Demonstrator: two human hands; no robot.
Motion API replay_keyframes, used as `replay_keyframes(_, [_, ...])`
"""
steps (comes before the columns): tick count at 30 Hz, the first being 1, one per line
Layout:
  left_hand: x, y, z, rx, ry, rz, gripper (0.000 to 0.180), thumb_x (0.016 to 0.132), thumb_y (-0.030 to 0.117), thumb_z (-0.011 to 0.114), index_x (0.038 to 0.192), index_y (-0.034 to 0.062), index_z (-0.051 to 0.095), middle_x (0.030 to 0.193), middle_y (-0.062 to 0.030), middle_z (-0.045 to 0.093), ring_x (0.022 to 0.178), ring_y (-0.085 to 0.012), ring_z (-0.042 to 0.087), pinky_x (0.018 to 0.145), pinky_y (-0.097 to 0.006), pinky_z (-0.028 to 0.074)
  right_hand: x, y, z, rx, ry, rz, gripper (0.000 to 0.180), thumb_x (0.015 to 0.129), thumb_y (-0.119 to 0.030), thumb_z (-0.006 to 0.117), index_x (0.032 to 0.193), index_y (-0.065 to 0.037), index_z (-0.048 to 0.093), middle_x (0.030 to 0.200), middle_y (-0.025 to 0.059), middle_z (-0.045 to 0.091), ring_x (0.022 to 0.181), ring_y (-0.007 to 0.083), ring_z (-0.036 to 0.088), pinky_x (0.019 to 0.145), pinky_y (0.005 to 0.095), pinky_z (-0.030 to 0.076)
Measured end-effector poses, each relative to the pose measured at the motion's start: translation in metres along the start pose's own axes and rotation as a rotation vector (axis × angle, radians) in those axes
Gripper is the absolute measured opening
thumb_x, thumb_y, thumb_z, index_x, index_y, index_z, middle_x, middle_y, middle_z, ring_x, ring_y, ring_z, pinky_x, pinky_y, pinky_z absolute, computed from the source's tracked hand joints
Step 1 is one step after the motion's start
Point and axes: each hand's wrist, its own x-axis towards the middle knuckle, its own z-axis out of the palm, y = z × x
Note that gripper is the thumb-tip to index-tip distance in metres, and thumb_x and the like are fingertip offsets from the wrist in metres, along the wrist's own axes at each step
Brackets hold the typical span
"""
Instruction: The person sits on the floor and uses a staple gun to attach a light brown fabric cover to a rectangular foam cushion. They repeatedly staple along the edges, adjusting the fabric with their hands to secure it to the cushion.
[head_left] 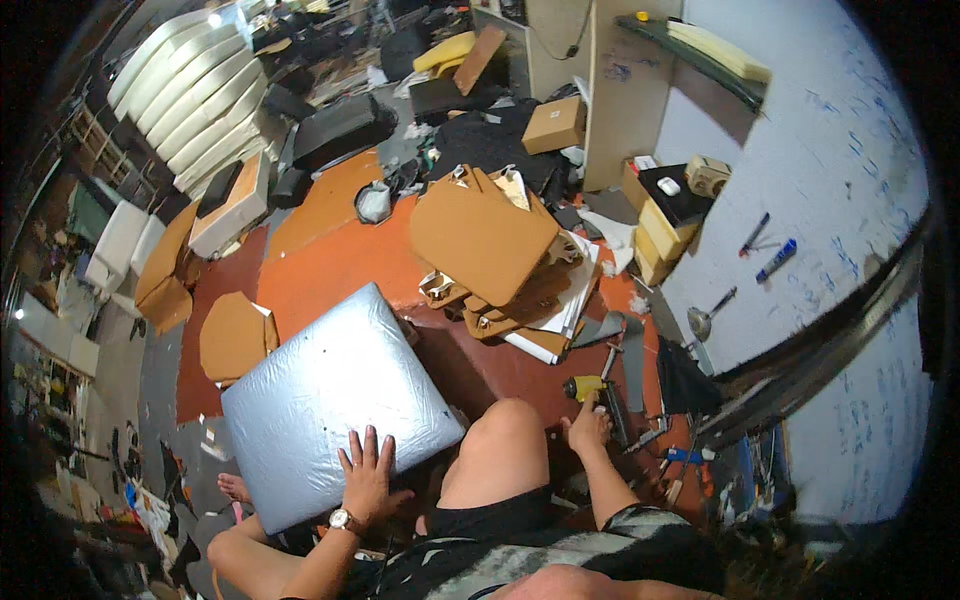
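My left hand [368,473] lies flat with fingers spread on the near edge of a large grey plastic-wrapped cushion [330,400] that stands on the floor in front of my knees. A watch sits on that wrist. My right hand [588,424] reaches down to the floor on the right and closes around a yellow and black tool [588,388]. My bare knee [508,425] rises between the two hands.
A stack of tan upholstered panels [490,245] lies just beyond the cushion on the red floor [330,270]. White foam cushions [200,95] pile up far left. A white worktable [810,200] with markers and a ladle stands right, cardboard boxes [555,123] behind.
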Motion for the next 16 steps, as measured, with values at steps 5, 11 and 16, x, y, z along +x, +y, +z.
replay_keyframes(5, [0.002, -0.009, 0.016, -0.049, 0.004, -0.019, 0.099, 0.088, 0.038, 0.083, 0.170, 0.0162, 0.032, 0.178, -0.0286, 0.012, 0.162, -0.0592, 0.004, 0.120, -0.084, 0.012, 0.015, 0.039, 0.080, -0.213, -0.044, -0.278, 0.096, 0.101, -0.042, 0.068, 0.174, -0.014, 0.013, 0.176, 0.0333, 0.010, 0.146, 0.0553, 0.039, 0.121, 0.0653, 0.033])
replay_keyframes(11, [0.008, -0.004, 0.028, -0.085, 0.047, 0.010, 0.080, 0.097, 0.023, 0.063, 0.170, 0.0202, 0.032, 0.178, -0.0258, 0.016, 0.162, -0.0589, 0.008, 0.120, -0.084, 0.012, 0.061, 0.086, 0.147, -0.469, 0.141, -0.289, 0.099, 0.102, -0.053, 0.060, 0.174, -0.014, 0.005, 0.177, 0.0350, -0.006, 0.148, 0.0650, 0.031, 0.120, 0.0714, 0.026])
replay_keyframes(16, [0.001, 0.006, 0.002, -0.081, 0.083, -0.001, 0.089, 0.095, 0.034, 0.075, 0.171, 0.0256, 0.030, 0.180, -0.0194, 0.017, 0.164, -0.0534, 0.012, 0.123, -0.080, 0.016, 0.064, 0.073, 0.142, -0.364, -0.031, -0.190, 0.088, 0.106, -0.048, 0.054, 0.174, -0.014, 0.009, 0.177, 0.0324, 0.000, 0.151, 0.0612, 0.029, 0.120, 0.0688, 0.029])
